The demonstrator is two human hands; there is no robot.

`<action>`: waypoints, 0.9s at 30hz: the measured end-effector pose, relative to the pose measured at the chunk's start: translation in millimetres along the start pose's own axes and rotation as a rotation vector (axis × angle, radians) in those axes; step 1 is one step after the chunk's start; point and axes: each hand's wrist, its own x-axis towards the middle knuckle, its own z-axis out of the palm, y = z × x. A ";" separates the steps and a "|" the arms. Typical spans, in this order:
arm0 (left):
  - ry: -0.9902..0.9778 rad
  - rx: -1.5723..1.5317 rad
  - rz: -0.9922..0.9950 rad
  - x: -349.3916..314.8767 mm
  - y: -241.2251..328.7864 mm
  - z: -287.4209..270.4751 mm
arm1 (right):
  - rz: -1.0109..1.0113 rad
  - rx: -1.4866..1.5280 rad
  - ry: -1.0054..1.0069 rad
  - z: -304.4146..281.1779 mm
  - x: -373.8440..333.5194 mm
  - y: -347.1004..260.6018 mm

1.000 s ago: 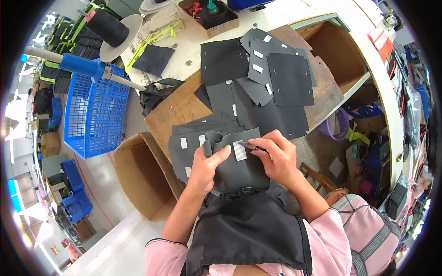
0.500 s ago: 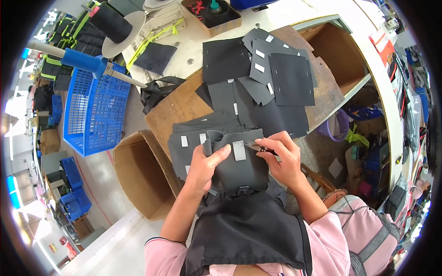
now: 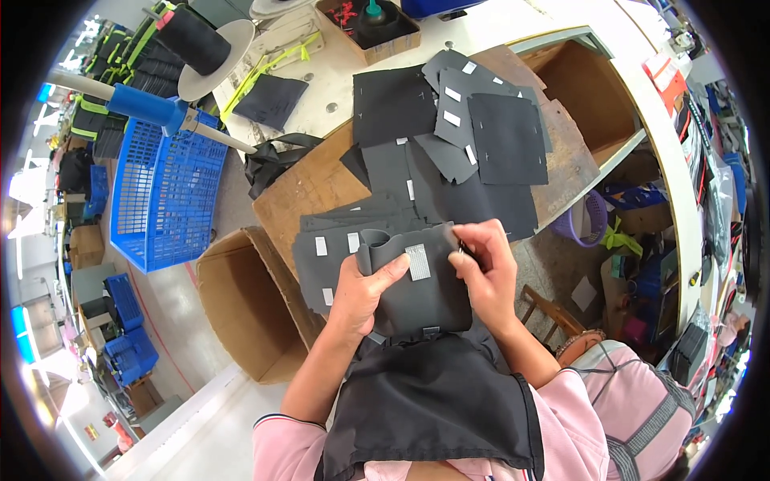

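A dark grey fabric panel with a rolled-over upper left edge lies in front of my body. My left hand pinches it at the left, thumb on top, beside a pale rectangular patch. At the panel's upper right edge, my right hand is closed around small thread snips, mostly hidden by the fingers. Under and behind the panel spreads a pile of similar grey pieces bearing white patches. A black apron covers my lap.
More dark panels lie on the brown board. Open cardboard boxes stand at the left and far right. Beyond are a blue crate, a black thread cone and a white worktable. A pink backpack sits at lower right.
My right hand has shifted slightly up, and its fingers have curled over the snips, whose metal tip showed earlier beside the pale patch. The panel has tilted a little.
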 end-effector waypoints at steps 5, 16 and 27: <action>0.021 0.017 0.015 -0.3 4.0 0.8 | -0.363 -0.418 -0.146 -12.1 5.8 -5.7; -0.023 0.126 0.021 -0.5 4.0 -3.3 | -0.533 -0.568 -0.245 -18.8 17.2 -3.3; 0.123 0.041 0.052 3.0 8.4 -5.4 | -0.331 -0.346 0.001 -12.3 10.1 8.1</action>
